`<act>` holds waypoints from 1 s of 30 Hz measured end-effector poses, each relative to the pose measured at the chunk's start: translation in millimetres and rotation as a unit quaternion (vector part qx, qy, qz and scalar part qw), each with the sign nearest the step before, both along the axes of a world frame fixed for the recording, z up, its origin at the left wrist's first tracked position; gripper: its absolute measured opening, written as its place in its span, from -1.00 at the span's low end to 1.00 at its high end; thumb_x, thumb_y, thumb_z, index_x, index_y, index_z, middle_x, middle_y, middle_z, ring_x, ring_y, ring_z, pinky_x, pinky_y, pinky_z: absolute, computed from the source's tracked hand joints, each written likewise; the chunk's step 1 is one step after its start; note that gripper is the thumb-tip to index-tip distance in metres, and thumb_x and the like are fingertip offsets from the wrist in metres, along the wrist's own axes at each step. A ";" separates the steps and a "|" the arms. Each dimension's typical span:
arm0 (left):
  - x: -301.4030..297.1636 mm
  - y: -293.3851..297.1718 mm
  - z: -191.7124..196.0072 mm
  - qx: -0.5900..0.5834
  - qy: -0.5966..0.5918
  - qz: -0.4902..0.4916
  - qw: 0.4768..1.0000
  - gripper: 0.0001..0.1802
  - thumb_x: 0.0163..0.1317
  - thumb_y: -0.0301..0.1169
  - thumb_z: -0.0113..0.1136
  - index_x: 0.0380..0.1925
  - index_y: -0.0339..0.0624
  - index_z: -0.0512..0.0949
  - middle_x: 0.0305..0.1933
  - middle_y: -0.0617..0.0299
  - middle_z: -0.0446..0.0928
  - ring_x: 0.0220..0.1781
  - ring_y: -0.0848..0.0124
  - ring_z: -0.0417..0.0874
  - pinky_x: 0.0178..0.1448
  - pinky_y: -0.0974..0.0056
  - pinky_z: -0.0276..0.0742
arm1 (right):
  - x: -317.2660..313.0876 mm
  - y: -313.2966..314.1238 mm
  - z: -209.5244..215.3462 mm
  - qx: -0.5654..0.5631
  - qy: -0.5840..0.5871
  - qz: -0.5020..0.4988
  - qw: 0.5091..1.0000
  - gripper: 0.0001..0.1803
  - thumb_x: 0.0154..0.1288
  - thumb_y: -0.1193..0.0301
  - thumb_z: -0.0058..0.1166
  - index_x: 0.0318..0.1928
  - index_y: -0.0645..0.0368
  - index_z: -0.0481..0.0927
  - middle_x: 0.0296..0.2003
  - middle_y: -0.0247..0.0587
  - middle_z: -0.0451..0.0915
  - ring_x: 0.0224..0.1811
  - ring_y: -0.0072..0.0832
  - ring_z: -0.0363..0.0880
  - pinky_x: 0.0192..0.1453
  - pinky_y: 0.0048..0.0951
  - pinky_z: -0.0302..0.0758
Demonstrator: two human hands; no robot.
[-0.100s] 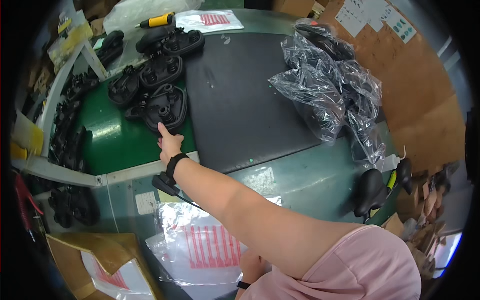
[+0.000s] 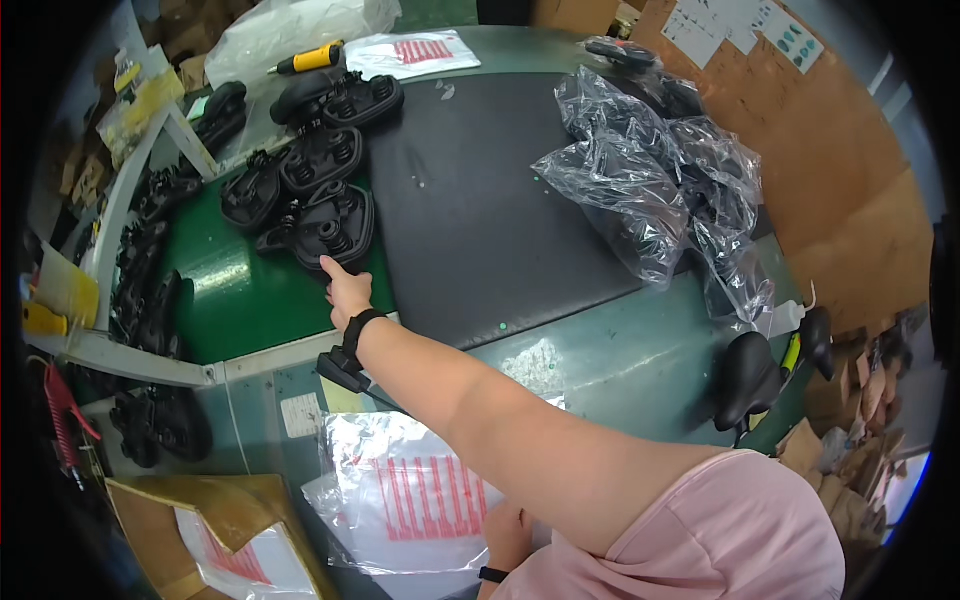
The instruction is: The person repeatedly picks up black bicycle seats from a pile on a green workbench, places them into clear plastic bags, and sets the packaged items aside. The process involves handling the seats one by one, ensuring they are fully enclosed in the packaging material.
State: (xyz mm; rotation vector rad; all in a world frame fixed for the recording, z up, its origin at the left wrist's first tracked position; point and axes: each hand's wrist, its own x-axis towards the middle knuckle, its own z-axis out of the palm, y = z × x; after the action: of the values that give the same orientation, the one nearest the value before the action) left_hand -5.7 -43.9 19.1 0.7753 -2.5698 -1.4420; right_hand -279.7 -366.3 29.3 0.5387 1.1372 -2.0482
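Note:
My right arm reaches across the table to the far left, a black band round its wrist. The right hand pinches the near rim of a black bicycle saddle, thumb on top and the other fingers curled underneath. This saddle lies underside up, its springs showing, among several like it on a green surface. Near the lower edge my left hand rests against clear plastic bags with red print. My right arm partly covers it, and its fingers are mostly hidden.
A black mat lies beside the saddles. Plastic-wrapped saddles are heaped on its right. A pale frame borders the left side. Nearby are an open cardboard box, a yellow-black power screwdriver, a white bottle and an upright saddle.
The whole view has shifted slightly. My right hand stays at the saddle's near rim, and the left hand keeps its place by the bags.

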 end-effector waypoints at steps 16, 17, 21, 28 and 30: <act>37.3 -8.6 12.4 0.023 0.030 0.211 0.977 -0.60 0.28 -0.37 0.09 0.10 -0.29 0.47 -0.02 -0.09 0.54 0.03 0.00 0.50 0.15 0.07 0.37 | -87.4 239.3 60.5 0.073 0.372 0.231 0.896 -0.40 0.00 0.29 0.18 0.02 0.31 0.30 -0.20 -0.06 0.48 -0.12 -0.32 0.50 -0.18 -0.35 0.50; 38.2 -7.7 15.3 0.007 0.027 0.208 0.978 -0.56 0.28 -0.36 0.11 0.13 -0.29 0.43 0.02 -0.09 0.51 0.06 0.00 0.48 0.17 0.07 0.35 | -91.8 277.0 83.9 0.134 0.409 0.284 0.857 -0.44 0.02 0.33 0.14 0.03 0.30 0.35 -0.20 -0.18 0.49 -0.15 -0.43 0.49 -0.19 -0.47 0.43; 20.7 9.7 32.4 -0.043 0.021 0.141 0.989 -0.48 0.23 -0.33 0.17 0.17 -0.28 0.37 0.05 -0.08 0.44 0.12 -0.04 0.40 0.21 0.04 0.31 | -130.0 401.0 101.3 0.164 0.405 0.428 0.791 -0.47 0.00 0.39 0.03 0.04 0.34 0.46 -0.27 -0.37 0.54 -0.29 -0.60 0.46 -0.28 -0.60 0.36; -18.7 80.5 47.2 -0.159 -0.077 0.015 0.984 -0.33 0.05 -0.29 0.33 0.19 -0.18 0.33 0.18 -0.02 0.34 0.20 0.00 0.34 0.19 -0.02 0.30 | -141.1 458.9 76.3 0.284 0.418 0.658 0.558 -0.29 -0.12 0.29 0.16 0.16 0.22 0.42 -0.23 -0.19 0.58 -0.27 -0.49 0.53 -0.36 -0.46 0.50; -12.7 84.7 17.4 -0.202 -0.103 0.024 0.974 -0.30 0.02 -0.29 0.35 0.19 -0.16 0.32 0.19 -0.04 0.32 0.21 -0.02 0.33 0.18 -0.03 0.30 | -133.6 473.1 71.0 0.293 0.427 0.597 0.613 -0.21 0.03 0.21 0.19 0.30 0.17 0.30 0.01 -0.12 0.55 -0.03 -0.39 0.53 -0.07 -0.39 0.51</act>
State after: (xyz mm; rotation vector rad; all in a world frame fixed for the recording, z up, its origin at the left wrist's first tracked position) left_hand -18.4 40.8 36.5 0.9503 -2.8339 -0.8154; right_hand -413.2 106.9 100.3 -0.9145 1.9385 -0.5741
